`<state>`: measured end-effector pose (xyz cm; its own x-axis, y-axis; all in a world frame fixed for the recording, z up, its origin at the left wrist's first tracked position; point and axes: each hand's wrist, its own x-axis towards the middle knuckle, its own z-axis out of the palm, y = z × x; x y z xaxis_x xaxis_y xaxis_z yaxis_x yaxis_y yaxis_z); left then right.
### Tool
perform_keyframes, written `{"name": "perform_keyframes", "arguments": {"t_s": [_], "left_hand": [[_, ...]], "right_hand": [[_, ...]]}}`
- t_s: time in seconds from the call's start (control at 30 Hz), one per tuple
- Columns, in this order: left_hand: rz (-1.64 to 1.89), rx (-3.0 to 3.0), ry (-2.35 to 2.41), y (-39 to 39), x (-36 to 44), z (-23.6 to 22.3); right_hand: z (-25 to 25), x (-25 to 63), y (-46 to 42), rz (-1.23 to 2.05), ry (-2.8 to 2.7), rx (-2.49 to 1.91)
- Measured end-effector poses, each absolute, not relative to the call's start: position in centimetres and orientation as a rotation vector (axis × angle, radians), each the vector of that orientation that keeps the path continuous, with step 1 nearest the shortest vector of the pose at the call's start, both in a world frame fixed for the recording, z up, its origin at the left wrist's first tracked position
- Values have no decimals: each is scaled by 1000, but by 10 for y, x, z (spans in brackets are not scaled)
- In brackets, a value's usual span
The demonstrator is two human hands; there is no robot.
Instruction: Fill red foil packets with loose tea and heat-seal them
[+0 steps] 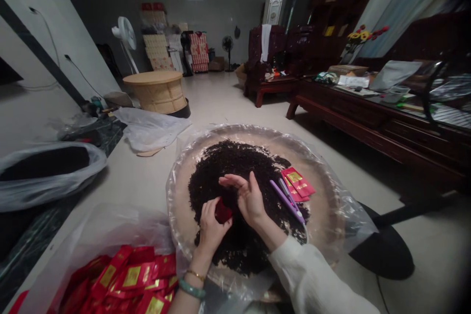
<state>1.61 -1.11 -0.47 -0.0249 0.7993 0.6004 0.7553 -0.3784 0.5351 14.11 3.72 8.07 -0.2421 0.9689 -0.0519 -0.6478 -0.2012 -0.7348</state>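
Head view: round tray (pixel 331 216) on or just above the floor, lined with clear plastic that spills past its right edge; dark loose leaves (pixel 235 157) heaped over the middle, reaching closer to the left edge than the right, tan surface bare around them. Left hand (pixel 212 228) clamped on small dark-red packet (pixel 222 211), fingers and thumb around it, over the heap between tray center and near edge. Right hand (pixel 250 201) open, apart from the left, palm turned toward the packet, fingers extended over the leaves; cannot tell if any leaves sit in it. Toward the tray's right edge, purple tong-like tool (pixel 288 202) lies slanted, arms parted at the far end, pale cord running toward the near edge. Just beside it, flat red packets (pixel 299 184) with gold labels, overlapping, nearer the right edge. Outside the tray's near-left edge, clear plastic bag (pixel 106 223) holding many red-and-gold packets (pixel 128 277). Farther left, second bag (pixel 91 179) with dark contents. Past the tray's far-left edge, round drum-shaped table (pixel 158 78); off its right edge, black round base (pixel 386 255) and long dark wooden table (pixel 360 117) carrying assorted items.
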Motion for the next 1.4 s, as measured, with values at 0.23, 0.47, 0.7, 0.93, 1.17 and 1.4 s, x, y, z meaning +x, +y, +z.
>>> {"name": "perform_keyframes", "arguments": {"t_s": [0.23,0.47,0.7,0.93,1.17,1.4], "left_hand": [[1368,2048,1770,-13,16,-5],[1340,2019,1787,-14,15,-6],[1047,1640,1674,-17,13,-1],[1000,1647,1670,-19,19,8],[768,1448,1631,-20,18,16],[749,1218,1270,-17,18,18]], "right_hand": [[69,168,33,1292,-1413,-1011],[52,173,15,977,-2084,-1129],[48,192,34,1091,-1861,-1116],[65,199,25,415,-1938,-1095],[46,173,30,735,-2178,-1212],[46,192,42,950,-1978,-1081]]}}
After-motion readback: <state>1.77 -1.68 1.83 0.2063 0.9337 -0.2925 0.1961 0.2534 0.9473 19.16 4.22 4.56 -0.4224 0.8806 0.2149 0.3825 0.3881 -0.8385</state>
